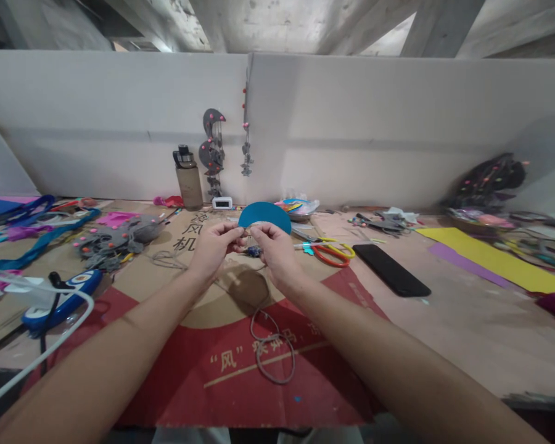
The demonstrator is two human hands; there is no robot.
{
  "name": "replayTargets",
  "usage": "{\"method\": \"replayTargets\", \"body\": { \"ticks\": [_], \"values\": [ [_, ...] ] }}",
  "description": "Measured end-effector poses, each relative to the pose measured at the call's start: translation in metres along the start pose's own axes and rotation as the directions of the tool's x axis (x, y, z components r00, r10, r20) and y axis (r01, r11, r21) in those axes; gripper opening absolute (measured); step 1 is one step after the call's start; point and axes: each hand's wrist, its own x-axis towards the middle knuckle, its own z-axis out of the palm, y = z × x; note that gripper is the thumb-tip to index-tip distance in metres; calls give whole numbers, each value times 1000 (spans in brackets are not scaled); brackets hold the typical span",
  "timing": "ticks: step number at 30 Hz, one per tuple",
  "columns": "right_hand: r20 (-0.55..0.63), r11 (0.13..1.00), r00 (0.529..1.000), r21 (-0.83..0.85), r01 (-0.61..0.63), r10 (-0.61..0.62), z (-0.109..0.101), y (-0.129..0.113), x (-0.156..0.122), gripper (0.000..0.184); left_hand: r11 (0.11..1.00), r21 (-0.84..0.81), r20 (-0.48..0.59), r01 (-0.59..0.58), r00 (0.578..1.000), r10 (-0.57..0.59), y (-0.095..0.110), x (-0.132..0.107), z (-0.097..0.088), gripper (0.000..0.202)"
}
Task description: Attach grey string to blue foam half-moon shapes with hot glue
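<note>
A flat blue round piece [266,213] is held up over the cardboard, its lower edge between my two hands. My left hand [215,250] pinches at its lower left edge, thumb against fingers. Close beside it, my right hand [277,253] pinches the lower middle edge. Something thin may be between the fingertips, too small to make out. A thin grey cord [276,354] lies in loops on the red-printed cardboard [240,401] below; whether it reaches my fingers I cannot tell. A small dark blue item [253,251] shows behind my fingers.
Scissors with orange and yellow handles [329,251] and a black phone [391,270] lie to the right. Grey felt pieces with pink dots [120,240] lie left. A bottle [189,185] and small white clock [222,203] stand behind. A white cable [86,308] curves across the left.
</note>
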Motion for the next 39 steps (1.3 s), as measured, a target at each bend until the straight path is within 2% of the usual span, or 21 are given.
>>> {"method": "replayTargets", "body": {
  "ticks": [12,17,21,27,30,35,39],
  "values": [
    [-44,999,998,-34,37,-38,-2,5,2,18,994,-90,8,59,998,-58,4,-5,5,17],
    [-12,995,997,-63,79,-79,-2,4,3,16,992,-102,82,79,994,-70,1,-3,3,17],
    [-10,997,1000,-76,26,-27,-3,0,1,13,988,-127,159,93,985,-72,-1,0,1,16],
    [19,997,996,-1,-82,83,-6,-3,-4,16,977,-126,255,171,957,-135,-3,5,-4,19],
    [45,998,997,-27,-58,59,-6,-3,-3,18,979,-116,231,169,963,-139,-5,7,-4,20],
    [11,998,1000,-57,-19,19,-6,-3,-1,18,985,-107,167,134,979,-115,-5,5,0,23],
    [-1,994,998,-95,58,-59,-6,-2,0,15,994,-63,145,85,987,-75,-3,1,4,29]
  ]
}}
